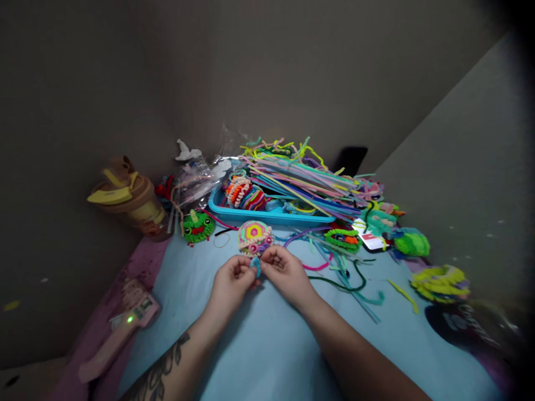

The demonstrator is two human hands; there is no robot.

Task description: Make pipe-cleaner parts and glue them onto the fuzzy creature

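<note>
Between my fingertips is a small light-blue fuzzy piece point(255, 266), which looks like coiled pipe cleaner. My left hand point(235, 278) pinches it from the left, its fingers curled. From the other side my right hand point(285, 273) closes thumb and finger at its edge. Just beyond my hands sits a round multicoloured pipe-cleaner figure point(254, 236) with a pink, yellow and green ringed top. A green pipe-cleaner figure point(198, 227) with eyes and a red mouth lies to the left. Loose pipe cleaners point(355, 284) are strewn to the right of my right hand.
A blue tray point(271, 215) at the back holds pipe-cleaner pieces, with a bundle of pipe cleaners point(301, 172) across it. On the left stand a brown cup point(144, 206) and a pink glue gun point(121, 334). More fuzzy figures point(438, 283) line the right side.
</note>
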